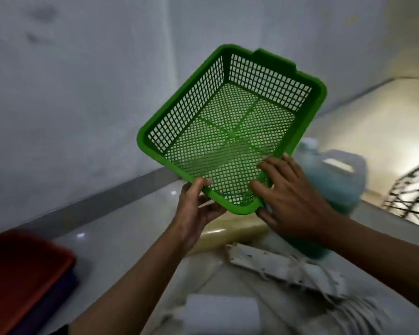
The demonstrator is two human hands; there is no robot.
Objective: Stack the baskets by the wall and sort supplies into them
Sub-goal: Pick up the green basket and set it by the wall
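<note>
You have the green basket up in the air in front of the wall, tilted so its open mouth faces you and its mesh floor faces the wall. Both hands are at its near end: your left hand pinches the near rim, thumb on top and fingers curled underneath, and your right hand lies spread over the near right corner, fingers inside on the mesh and thumb under the rim. So each grip is closed on the same short end, and the basket's long axis runs away from you, up and to the right, with the handle tab at the far end. What matters for the set-down is where the other baskets lie from this hold: the red basket, which seems to sit on a darker one, is low at the near left by the wall, well apart from the green one. Your left hand is the nearer, so the move probably leads left and down. The jug and power strip lie on the floor to the right.
</note>
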